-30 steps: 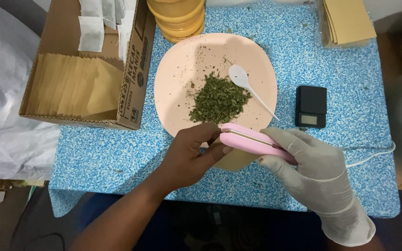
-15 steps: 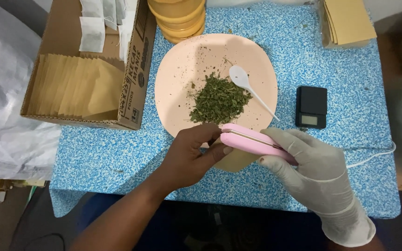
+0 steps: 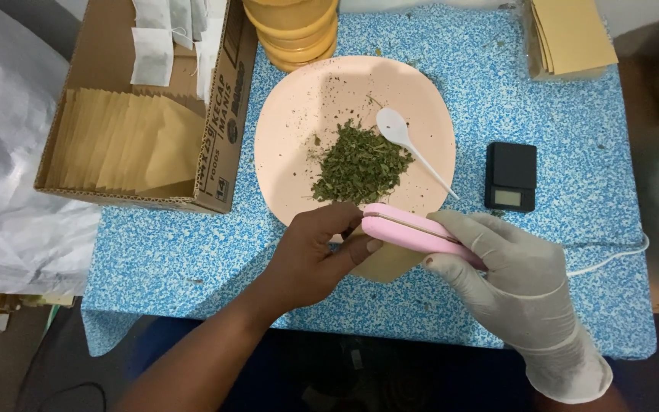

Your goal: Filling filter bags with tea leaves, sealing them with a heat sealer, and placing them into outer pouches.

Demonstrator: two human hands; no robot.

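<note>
At the near edge of the worktop, the gloved right hand grips a pink sealer clamped over a tan paper pouch, which the bare left hand pinches. Just beyond, a pink plate holds dried green leaves and a white spoon.
</note>
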